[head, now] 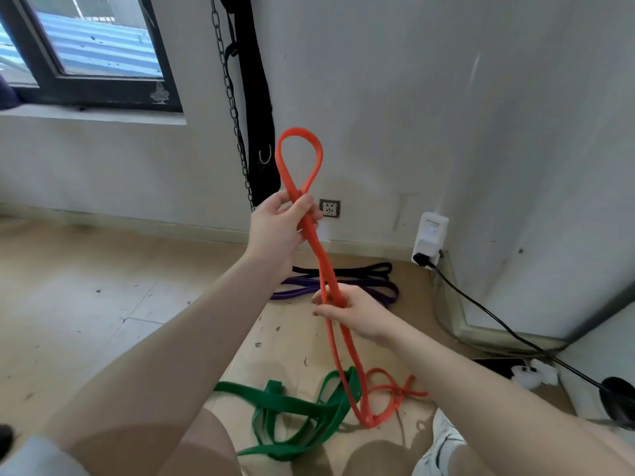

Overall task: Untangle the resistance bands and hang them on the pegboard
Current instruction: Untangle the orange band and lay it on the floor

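Note:
An orange resistance band (318,250) runs up from the floor through both hands. My left hand (280,225) pinches it high up, and a loop of it stands above my fingers. Lower and to the right, my right hand (347,310) grips both of its strands. Its lower end lies knotted on the floor, crossing a wide green band (295,408) that is bunched between my knees. A purple band (374,290) and a black band (360,269) lie flat by the wall behind my hands. No pegboard is in view.
A black strap (256,108) with a metal hook (265,156) and a chain (233,108) hang on the wall ahead. A wall socket (330,208), a white plug-in device (429,238) and its black cable (498,314) are on the right. A window (86,46) is upper left.

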The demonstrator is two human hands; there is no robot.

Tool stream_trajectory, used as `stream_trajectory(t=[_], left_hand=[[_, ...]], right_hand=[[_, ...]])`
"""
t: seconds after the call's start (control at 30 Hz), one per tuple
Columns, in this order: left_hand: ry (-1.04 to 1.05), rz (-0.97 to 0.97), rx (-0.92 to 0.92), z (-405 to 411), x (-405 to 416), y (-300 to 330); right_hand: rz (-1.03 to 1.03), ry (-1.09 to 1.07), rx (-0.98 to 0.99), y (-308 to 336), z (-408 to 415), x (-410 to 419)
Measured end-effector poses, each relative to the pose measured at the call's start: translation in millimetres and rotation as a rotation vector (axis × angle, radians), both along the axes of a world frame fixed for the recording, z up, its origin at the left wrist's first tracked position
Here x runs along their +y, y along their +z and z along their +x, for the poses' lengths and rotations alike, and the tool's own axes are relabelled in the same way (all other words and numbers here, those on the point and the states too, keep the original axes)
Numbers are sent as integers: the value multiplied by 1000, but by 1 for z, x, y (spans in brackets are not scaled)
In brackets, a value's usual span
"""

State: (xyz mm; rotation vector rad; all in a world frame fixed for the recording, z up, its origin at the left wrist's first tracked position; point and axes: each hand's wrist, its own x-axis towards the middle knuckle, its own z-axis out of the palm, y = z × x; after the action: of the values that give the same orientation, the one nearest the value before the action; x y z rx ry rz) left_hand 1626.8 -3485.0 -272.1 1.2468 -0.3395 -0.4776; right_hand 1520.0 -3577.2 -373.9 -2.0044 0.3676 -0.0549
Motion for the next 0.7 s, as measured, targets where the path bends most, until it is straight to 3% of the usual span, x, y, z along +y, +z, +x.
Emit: stream_trajectory(t=[0.23, 0.4, 0.5, 0.6, 0.7], left_hand=[[-21, 14, 7, 16, 9, -4], [-60, 33, -38, 18, 11, -5], [-121, 78, -105, 15, 12, -6], [-142, 127, -158, 14, 15, -7], [-120, 142, -169, 16, 20, -10]], right_hand=[[163, -77, -98, 13, 7, -6], [161, 20, -60, 16, 9, -3], [228, -31, -176, 29, 17, 1], [151, -74, -250, 36, 24, 4], [-92, -227, -297, 33, 24, -1]])
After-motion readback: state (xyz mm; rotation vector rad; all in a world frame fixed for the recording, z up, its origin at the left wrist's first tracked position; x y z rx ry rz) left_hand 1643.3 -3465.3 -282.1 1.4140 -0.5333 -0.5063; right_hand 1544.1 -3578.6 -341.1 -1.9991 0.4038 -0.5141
